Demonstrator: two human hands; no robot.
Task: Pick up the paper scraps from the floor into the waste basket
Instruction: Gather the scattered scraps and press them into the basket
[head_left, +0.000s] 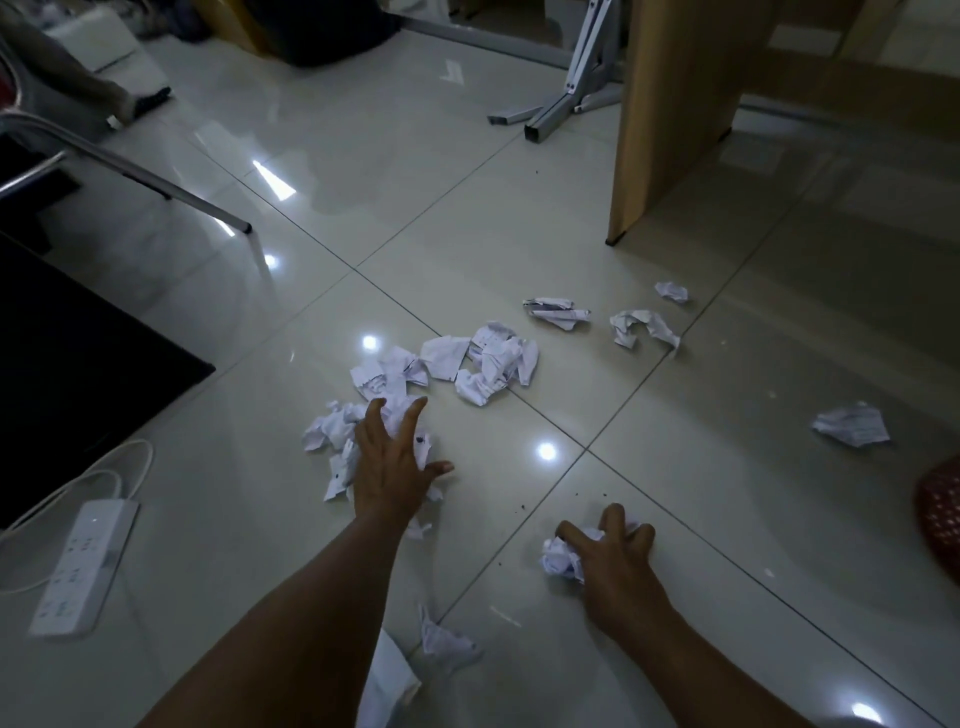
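Observation:
Crumpled white paper scraps lie scattered on the glossy tiled floor. My left hand (392, 457) rests with spread fingers on a pile of scraps (332, 431) at centre left. My right hand (610, 551) is closed around a crumpled paper ball (558, 558) on the floor. A larger heap of scraps (483, 364) lies just beyond my left hand. More scraps lie farther right (641, 327), and a lone one (852, 423) sits near the red waste basket (940, 512), which shows only partly at the right edge. Another scrap (441, 636) lies between my forearms.
A white power strip (83, 564) with its cable lies at the left by a black mat (78, 343). A chrome chair leg (156, 182) stands at upper left. A wooden desk panel (675, 114) and a grey metal stand (566, 104) rise at the back.

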